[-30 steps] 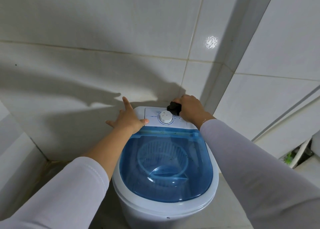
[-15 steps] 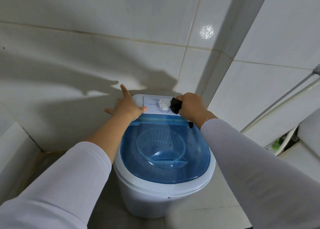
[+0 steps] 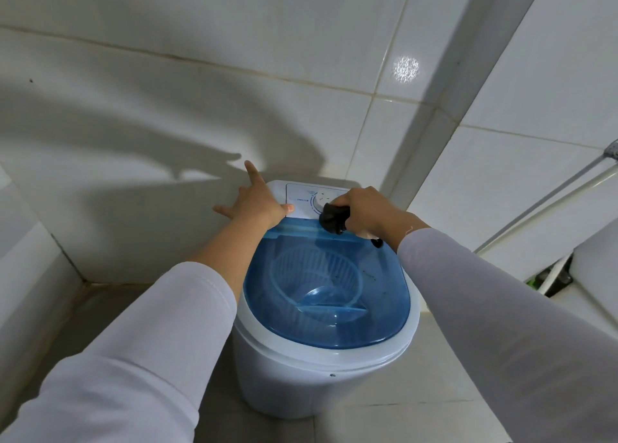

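Observation:
A small white washing machine (image 3: pixel 301 379) stands in a tiled corner, its clear blue lid (image 3: pixel 327 295) down over a ribbed basket. My left hand (image 3: pixel 255 200) rests with spread straight fingers on the machine's back left top edge. My right hand (image 3: pixel 366 206) grips a crumpled black cloth (image 3: pixel 332 220) and holds it against the white control panel (image 3: pixel 301 196), over the round dial, which the cloth mostly hides.
White tiled walls (image 3: pixel 200 74) close in behind and on both sides of the machine. Pale pipes (image 3: pixel 548 201) run diagonally along the right wall. A white ledge (image 3: pixel 598 268) sits at the right edge. Grey floor tiles (image 3: pixel 384 419) surround the base.
My right hand has slid the black cloth leftward from the panel's back right corner onto the dial. My left hand has stayed put; my view has pulled back and tilted.

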A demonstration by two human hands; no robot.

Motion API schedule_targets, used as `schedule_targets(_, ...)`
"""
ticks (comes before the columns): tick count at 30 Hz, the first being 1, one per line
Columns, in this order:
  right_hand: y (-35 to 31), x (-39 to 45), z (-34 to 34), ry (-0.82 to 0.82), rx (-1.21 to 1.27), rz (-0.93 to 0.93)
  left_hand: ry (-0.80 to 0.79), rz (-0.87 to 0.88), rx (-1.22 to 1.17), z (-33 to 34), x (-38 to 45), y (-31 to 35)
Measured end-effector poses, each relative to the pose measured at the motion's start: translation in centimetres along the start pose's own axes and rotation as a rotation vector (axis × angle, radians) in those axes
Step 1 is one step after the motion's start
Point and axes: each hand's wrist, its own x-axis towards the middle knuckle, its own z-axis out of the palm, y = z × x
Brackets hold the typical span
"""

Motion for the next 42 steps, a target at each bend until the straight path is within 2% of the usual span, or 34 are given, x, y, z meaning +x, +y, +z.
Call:
schedule_targets(3,0.0,0.0,-1.8,-0.092,0.035,0.002,0.003,0.0,-0.007,0.1,0.1,-0.2)
schedule_targets(8,0.9,1.7,-4.8,0.061,0.153,0.064,0.004,0.007,0.013,0.1,0.2,-0.2)
schedule_targets(17,-1.2,5.0,-2.7,0.075,0.062,0.042,0.019,0.018,0.002,0.2,0.4,-0.2)
schedule_targets(28,-1.3,3.5,-2.0,0.12,-0.043,-0.079,0.019,0.012,0.016,0.1,0.5,-0.3)
schedule_targets(36,-1.0,1.2,-2.7,-0.02,-0.097,-0.08,0.025,0.014,0.007,0.4,0.2,-0.5)
schedule_targets(42,1.4,-0.5,-4.9,0.014,0.093,0.017,0.078,0.001,-0.018,0.4,-1.6,-0.6)
